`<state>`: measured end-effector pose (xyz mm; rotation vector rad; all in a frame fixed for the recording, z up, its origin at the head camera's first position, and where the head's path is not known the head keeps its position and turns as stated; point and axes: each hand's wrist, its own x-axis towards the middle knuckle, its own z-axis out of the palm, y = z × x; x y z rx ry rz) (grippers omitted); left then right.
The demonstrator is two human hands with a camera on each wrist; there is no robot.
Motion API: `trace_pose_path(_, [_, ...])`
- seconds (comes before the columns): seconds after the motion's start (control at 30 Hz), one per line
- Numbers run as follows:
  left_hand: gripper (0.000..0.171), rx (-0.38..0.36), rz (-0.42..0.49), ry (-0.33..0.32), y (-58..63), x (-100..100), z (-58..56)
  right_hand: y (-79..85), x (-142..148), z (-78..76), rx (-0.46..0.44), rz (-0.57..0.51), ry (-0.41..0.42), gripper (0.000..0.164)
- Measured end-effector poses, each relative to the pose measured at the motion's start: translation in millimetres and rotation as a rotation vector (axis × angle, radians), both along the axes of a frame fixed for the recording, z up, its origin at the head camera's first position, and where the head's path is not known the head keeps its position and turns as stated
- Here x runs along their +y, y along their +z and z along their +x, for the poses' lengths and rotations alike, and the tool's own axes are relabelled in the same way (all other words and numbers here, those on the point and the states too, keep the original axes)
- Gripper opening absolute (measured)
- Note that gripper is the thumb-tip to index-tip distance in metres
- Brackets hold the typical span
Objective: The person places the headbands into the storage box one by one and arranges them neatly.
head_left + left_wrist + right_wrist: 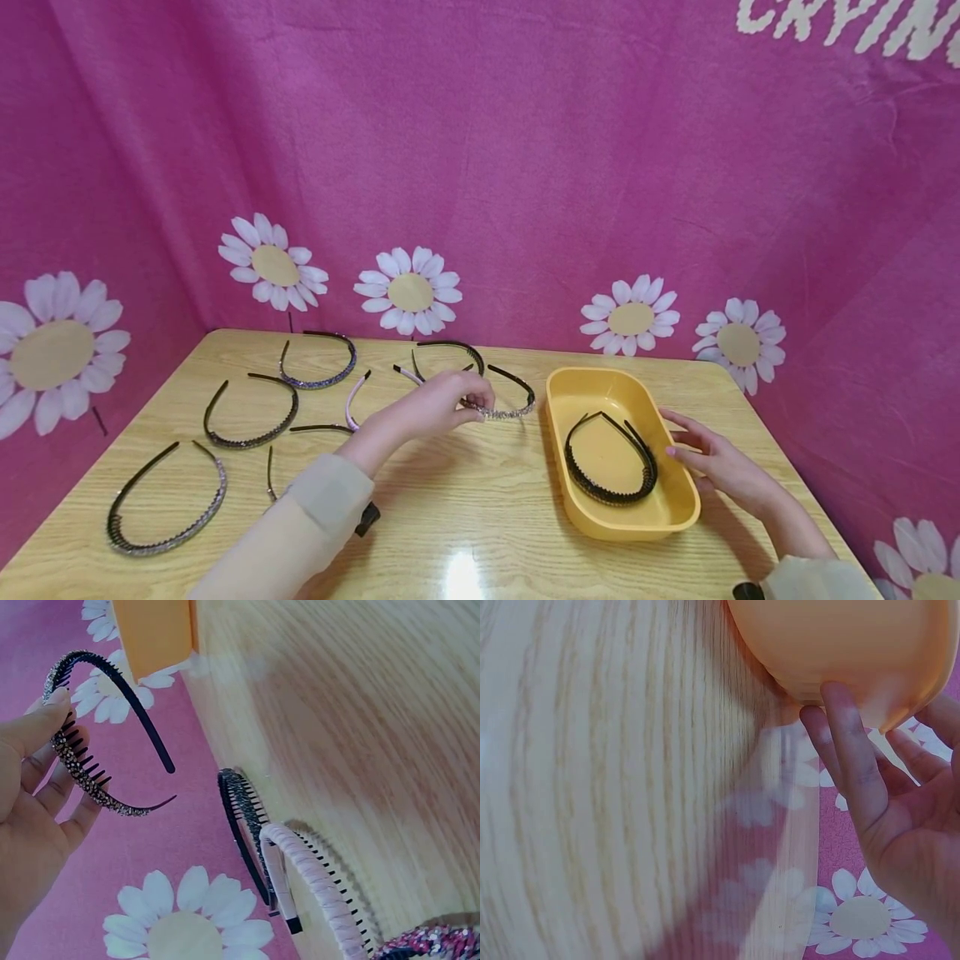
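My left hand (450,402) pinches a glittery toothed headband (513,412) between thumb and fingers, holding it over the table. In the left wrist view that headband (79,761) shows its sparkly band, black teeth and both free ends. My right hand (712,458) touches the right outer side of a yellow plastic tub (564,492), its fingers fairly straight. Seen from the right wrist, the fingers (855,765) lie against the tub's wall (840,645). Inside the tub lie black toothed headbands (611,497), overlapping so that their number is hard to tell.
Several headbands lie spread over the table's left part, among them a silvery one (168,542), a black one (251,442), a blue glittery one (322,383) and a pink wrapped one (311,874). Behind the wooden table (480,508) hangs a magenta cloth (510,167) with daisies.
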<state>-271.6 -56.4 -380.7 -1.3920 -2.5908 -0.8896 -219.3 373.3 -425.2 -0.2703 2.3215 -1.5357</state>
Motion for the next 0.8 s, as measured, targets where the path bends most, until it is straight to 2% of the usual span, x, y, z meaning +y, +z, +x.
trace_pose_path(0.33, [0.01, 0.07, 0.028, 0.042, 9.5, 3, 5.1, 0.2, 0, -0.4, 0.004, -0.001, 0.002, 0.064])
trace_pose_path(0.8, [0.011, 0.22, 0.096, 0.092, 27.2, 14, 21.3, 0.1, 0, 0.1, 0.007, 0.02, -0.01, 0.064])
